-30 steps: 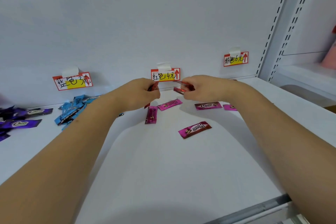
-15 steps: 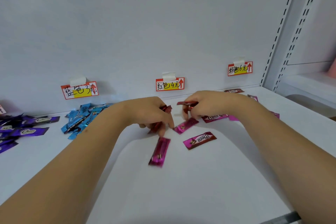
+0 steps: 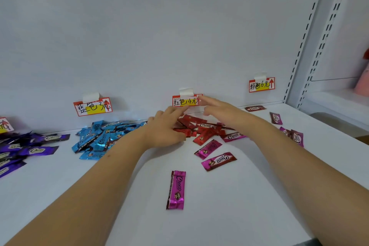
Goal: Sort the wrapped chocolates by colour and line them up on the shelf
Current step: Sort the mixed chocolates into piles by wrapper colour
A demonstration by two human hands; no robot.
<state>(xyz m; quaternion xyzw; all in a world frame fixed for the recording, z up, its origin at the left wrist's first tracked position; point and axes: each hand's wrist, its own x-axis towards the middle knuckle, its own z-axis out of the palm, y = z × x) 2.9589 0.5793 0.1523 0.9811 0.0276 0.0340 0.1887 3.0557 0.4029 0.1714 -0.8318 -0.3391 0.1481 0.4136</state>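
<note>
A heap of red wrapped chocolates [image 3: 201,128] lies on the white shelf [image 3: 229,215] below the middle price tag [image 3: 185,101]. My left hand [image 3: 165,128] rests on the heap's left side with fingers stretched out. My right hand [image 3: 217,109] hovers over the heap's back right, fingers straight, holding nothing. Three pink chocolates lie loose in front: one [image 3: 176,189] near me, one [image 3: 218,161] and one [image 3: 207,149] closer to the heap. Another pink one [image 3: 232,136] lies under my right forearm.
A blue pile [image 3: 99,138] sits under the left tag [image 3: 92,107], a purple pile [image 3: 22,150] at the far left. More pink chocolates [image 3: 294,136] lie right, below the pink tag [image 3: 261,85]. A dark red one [image 3: 255,108] lies by the back wall.
Both hands let go of the red chocolates they held, opened and moved back over the red heap. The camera tilted down and came closer.
</note>
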